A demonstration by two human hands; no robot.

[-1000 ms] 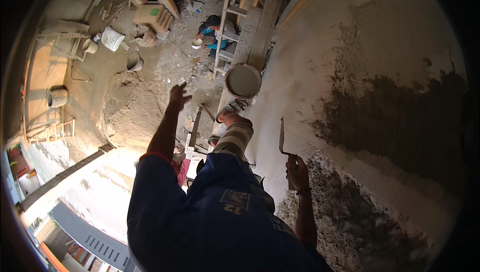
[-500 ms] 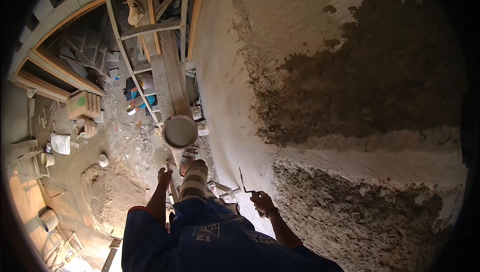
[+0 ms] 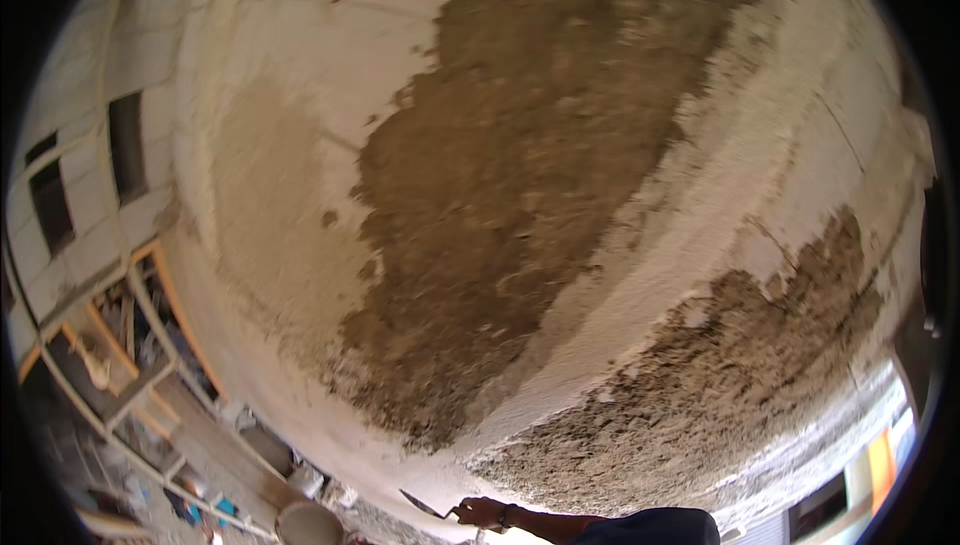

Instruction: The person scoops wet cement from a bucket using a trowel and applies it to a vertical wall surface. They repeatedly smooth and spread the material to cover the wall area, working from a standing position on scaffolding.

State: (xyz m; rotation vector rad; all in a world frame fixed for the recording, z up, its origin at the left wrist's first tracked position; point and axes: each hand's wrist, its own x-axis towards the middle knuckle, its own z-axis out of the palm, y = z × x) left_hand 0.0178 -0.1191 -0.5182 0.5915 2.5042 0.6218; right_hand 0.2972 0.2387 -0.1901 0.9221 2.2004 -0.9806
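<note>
At the lower edge, my right hand [image 3: 482,513] is closed round the handle of a trowel [image 3: 421,502], its narrow blade pointing left and away from me. A dark band shows on that wrist. The blade is beside the foot of a wall that bears a large dark patch of wet mortar [image 3: 520,165]. A second, rougher mortar patch [image 3: 690,405] lies to the right, past a pale smooth strip [image 3: 640,275]. Left of the trowel, a round basin [image 3: 308,523] is partly cut off by the frame edge. My left hand is out of view.
A wooden ladder [image 3: 148,385] slants along the left, with planks [image 3: 225,465] beside it. Orange-framed openings [image 3: 180,325] are behind it. Another person [image 3: 205,510] in blue is low at the bottom left. Daylight and an orange panel [image 3: 882,470] show at the far right.
My view has swung up and right toward the wall. My left hand, legs and most of the floor have left the picture. The trowel stays in my right hand, its blade now pointing more leftward.
</note>
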